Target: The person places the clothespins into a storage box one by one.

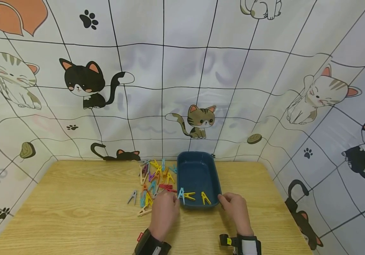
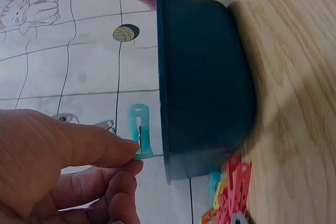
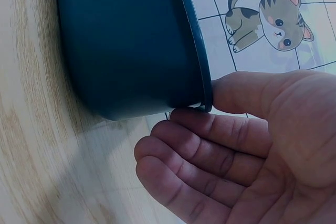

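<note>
My left hand (image 1: 164, 210) pinches a light blue clothespin (image 2: 139, 129) between thumb and forefinger. In the head view that clothespin overlaps the front left corner of a dark blue plastic basin (image 1: 198, 171). Two yellow clothespins, one at the left (image 1: 189, 196) and one further right (image 1: 205, 198), lie at the near end inside the basin. On the opposite side, my right hand (image 1: 235, 209) grips the basin's front right corner, its thumb (image 3: 239, 93) at the rim and its fingers curled underneath.
Left of the basin lies a loose pile of clothespins (image 1: 152, 187) in yellow, red, blue, orange, purple and wood colours. A grey clothespin (image 1: 132, 197) sits apart at its left edge. The wooden table (image 1: 83, 205) meets a cat-printed curtain (image 1: 144, 102) behind and at the sides.
</note>
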Demonstrator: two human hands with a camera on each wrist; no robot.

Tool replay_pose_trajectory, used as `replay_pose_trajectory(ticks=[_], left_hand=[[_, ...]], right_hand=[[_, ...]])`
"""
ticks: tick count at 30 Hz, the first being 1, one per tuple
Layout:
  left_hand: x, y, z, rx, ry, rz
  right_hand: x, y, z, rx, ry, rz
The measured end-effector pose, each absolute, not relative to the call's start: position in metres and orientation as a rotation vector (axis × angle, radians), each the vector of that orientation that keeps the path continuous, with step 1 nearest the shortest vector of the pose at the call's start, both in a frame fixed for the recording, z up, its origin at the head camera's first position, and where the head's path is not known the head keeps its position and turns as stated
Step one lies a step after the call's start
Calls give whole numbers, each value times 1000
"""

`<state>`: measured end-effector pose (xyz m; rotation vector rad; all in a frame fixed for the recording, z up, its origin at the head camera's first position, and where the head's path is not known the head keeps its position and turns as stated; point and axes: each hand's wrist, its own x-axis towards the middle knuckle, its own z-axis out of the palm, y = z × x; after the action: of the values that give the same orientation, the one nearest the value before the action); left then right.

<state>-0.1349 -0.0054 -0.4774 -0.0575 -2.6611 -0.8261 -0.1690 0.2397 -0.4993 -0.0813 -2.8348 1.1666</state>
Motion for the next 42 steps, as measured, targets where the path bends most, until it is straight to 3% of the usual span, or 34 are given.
replay_pose_trajectory(ticks=[22, 42], left_hand=[[-141, 9, -482, -76, -2632, -912], [-133, -38, -486, 46, -2577, -845]], right_hand=[[-170, 240, -501, -83, -2835, 1169], [-168, 239, -495, -110, -2850, 1204]])
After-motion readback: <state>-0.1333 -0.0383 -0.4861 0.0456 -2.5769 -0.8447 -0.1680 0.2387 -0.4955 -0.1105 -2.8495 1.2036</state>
